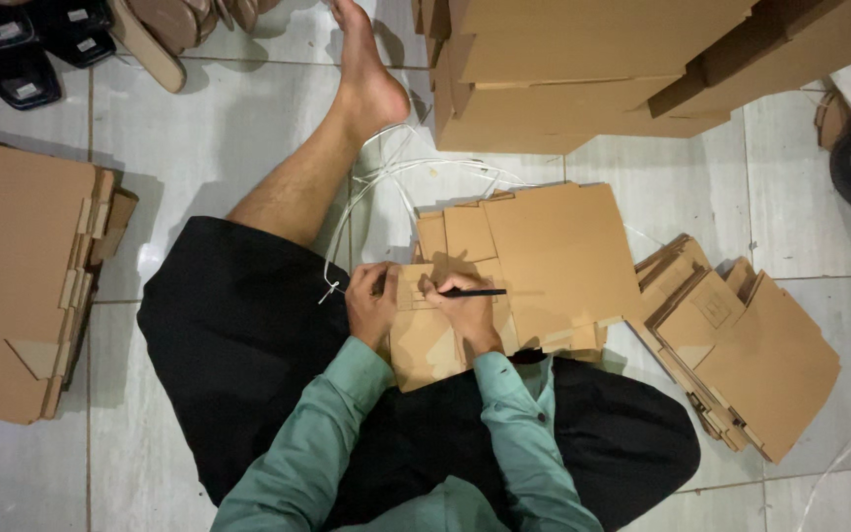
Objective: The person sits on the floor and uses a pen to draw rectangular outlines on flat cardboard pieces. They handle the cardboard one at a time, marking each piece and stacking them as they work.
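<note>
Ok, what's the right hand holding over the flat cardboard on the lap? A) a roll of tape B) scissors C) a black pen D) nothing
C: the right hand grips a thin black pen with its tip on the flat cardboard piece, while the left hand steadies that piece.

Pale tiled floor, glossy, grey grout lines. On it: flat cardboard blanks in stacks at left, centre, right; taller cardboard pile at top. White plastic strapping looped near centre stack. Dark sandals top left
</note>
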